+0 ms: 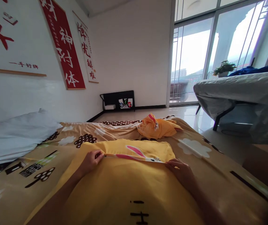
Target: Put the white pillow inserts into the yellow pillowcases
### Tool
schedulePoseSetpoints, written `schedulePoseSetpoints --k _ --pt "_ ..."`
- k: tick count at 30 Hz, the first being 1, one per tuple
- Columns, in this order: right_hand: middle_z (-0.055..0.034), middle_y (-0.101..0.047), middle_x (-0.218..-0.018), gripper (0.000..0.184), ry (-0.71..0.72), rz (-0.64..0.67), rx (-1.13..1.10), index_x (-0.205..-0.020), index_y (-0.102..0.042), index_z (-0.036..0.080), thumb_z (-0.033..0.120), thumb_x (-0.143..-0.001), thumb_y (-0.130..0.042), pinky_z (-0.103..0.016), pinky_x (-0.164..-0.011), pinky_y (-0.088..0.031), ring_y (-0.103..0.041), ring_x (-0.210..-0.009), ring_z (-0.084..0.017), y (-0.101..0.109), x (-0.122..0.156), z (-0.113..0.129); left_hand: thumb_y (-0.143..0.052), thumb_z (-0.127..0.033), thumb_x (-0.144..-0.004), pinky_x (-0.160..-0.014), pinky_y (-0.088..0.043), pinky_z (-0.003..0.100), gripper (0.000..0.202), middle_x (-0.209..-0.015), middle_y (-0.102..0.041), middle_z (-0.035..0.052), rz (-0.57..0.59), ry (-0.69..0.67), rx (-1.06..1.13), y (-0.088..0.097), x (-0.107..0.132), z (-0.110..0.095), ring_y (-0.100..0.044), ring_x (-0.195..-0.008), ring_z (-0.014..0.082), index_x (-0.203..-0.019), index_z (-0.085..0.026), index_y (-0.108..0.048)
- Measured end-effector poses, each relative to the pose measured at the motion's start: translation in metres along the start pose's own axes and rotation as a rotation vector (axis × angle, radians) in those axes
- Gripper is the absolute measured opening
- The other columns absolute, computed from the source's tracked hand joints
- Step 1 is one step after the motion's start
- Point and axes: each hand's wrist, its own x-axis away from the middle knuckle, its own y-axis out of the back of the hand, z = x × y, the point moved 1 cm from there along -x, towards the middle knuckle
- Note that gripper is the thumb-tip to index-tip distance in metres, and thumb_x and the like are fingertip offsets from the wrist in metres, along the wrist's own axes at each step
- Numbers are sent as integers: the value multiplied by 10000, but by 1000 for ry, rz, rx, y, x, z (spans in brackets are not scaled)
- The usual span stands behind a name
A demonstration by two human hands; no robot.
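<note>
A yellow cloth [115, 184] with a printed white-and-pink rabbit and dark lettering lies spread over the bed in front of me. Its far part is folded over, so a fold edge crosses the rabbit print. My left hand [92, 162] pinches this edge at its left end, fingers closed. At the right end, my right hand [180, 170] has its fingers closed on the same edge. Beyond the fold sits a crumpled orange-yellow cloth [159, 127] with a similar print, apart from both hands. Whether the spread cloth is a pillowcase or a garment, I cannot tell.
A brown patterned blanket [65, 156] covers the bed, with a white pillow [14, 134] at left. Further off stand a low black rack [111, 99] and, at right, a table under a plastic cover [239, 86] with a potted plant [224, 68].
</note>
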Motion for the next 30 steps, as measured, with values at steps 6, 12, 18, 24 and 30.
schedulePoseSetpoints --k 6,12,18,24,30 --pt "-66 -720 -785 462 66 -43 25 -718 -752 275 651 -799 -496 -328 -687 -507 -655 -739 -226 3 0 2 -414 -446 -785 -591 -323 259 320 -607 -514 -8 -5 -6 -29 14 -8 -15 -465 -618 144 -611 -188 -490" --pt "-78 -718 -771 548 48 -33 53 -665 -742 273 727 -776 -456 -327 -666 -510 -656 -724 -232 -1 1 0 -414 -396 -759 -602 -326 264 259 -609 -510 -7 -67 -11 -25 17 -25 -28 -468 -621 145 -618 -190 -482" --pt "-74 -730 -825 546 -13 -21 79 -675 -737 266 735 -752 -467 -328 -696 -522 -674 -749 -240 3 0 -2 -417 -414 -732 -592 -319 269 269 -585 -514 -1 -15 7 -33 -2 -23 -15 -475 -594 148 -588 -193 -469" --pt "-66 -735 -834 561 -20 -3 108 -668 -732 256 730 -755 -446 -327 -703 -533 -682 -761 -238 4 0 2 -412 -480 -728 -577 -313 269 325 -580 -505 -7 -52 60 -6 10 -8 33 -463 -593 153 -588 -193 -474" --pt "-31 -739 -832 480 -30 9 117 -692 -745 283 680 -755 -483 -300 -681 -535 -685 -752 -223 2 0 -3 -427 -497 -735 -576 -332 258 350 -577 -495 -20 -61 78 -6 29 0 69 -457 -600 144 -584 -185 -484"
